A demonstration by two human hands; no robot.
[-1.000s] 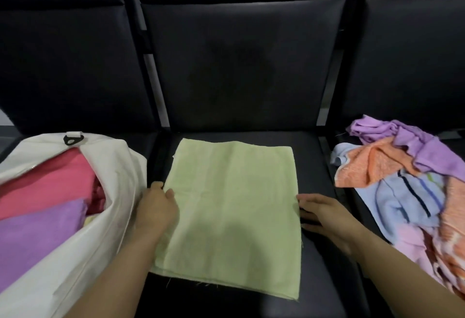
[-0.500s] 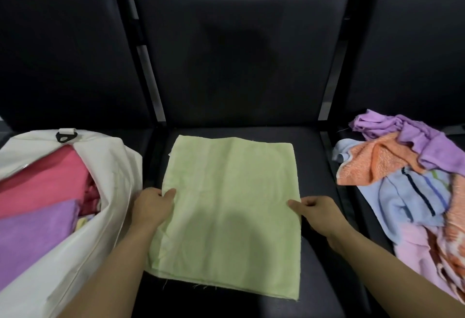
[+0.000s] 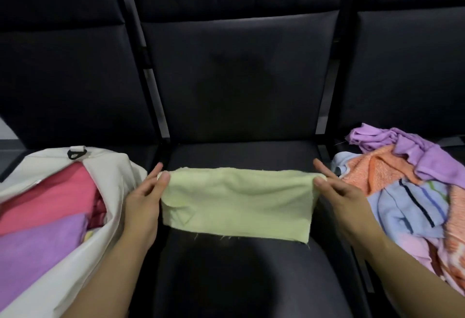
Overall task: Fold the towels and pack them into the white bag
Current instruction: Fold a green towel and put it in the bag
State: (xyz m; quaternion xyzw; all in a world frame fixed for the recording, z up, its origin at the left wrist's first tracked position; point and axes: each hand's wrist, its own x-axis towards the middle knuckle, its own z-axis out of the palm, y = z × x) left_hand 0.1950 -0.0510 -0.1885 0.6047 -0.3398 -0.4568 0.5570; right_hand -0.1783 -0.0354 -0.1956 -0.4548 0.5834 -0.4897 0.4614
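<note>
A pale green towel lies doubled over on the middle black seat, its fold along the far side. My left hand pinches the fold's left end between thumb and fingers. My right hand pinches the right end the same way, index finger straight. The white bag stands open on the left seat, holding a folded pink towel and a purple towel.
A loose heap of unfolded towels in purple, orange, light blue and pink covers the right seat. Black seat backs rise behind all three seats. Bare seat cushion shows in front of the green towel.
Both hands took hold of the green towel at its side edges and doubled it over front to back. It now lies as a strip half as deep.
</note>
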